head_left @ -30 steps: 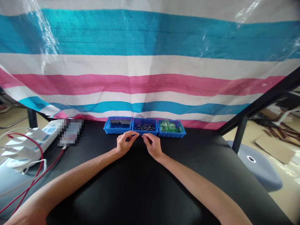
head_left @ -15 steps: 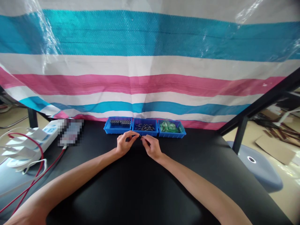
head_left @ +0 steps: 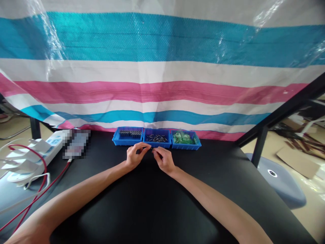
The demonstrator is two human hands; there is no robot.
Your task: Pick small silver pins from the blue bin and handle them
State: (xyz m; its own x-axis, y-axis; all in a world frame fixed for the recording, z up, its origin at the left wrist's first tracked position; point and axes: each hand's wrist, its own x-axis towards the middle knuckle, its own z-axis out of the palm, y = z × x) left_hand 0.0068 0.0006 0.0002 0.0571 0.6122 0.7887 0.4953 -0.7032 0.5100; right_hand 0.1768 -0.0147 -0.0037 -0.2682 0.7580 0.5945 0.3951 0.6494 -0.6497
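My left hand (head_left: 136,156) and my right hand (head_left: 164,158) meet just in front of three blue bins, fingers closed in a pinch. Between the fingertips shows a small thin dark piece (head_left: 152,148), too small to name; both hands grip it. The middle bin (head_left: 165,145), nearest the fingers, holds a loose pile of small metal pins (head_left: 157,138). Dark cylindrical pieces stand in rows in the left bin (head_left: 127,141). Small clear-green plastic packets (head_left: 185,138) fill the right bin (head_left: 186,147).
On the left of the black table (head_left: 142,206) lie a white power strip (head_left: 53,142) with plugs, red and white cables, and a pixelated phone-like device (head_left: 76,144). A striped sheet (head_left: 162,91) hangs behind the bins. A grey stool (head_left: 281,183) stands at right.
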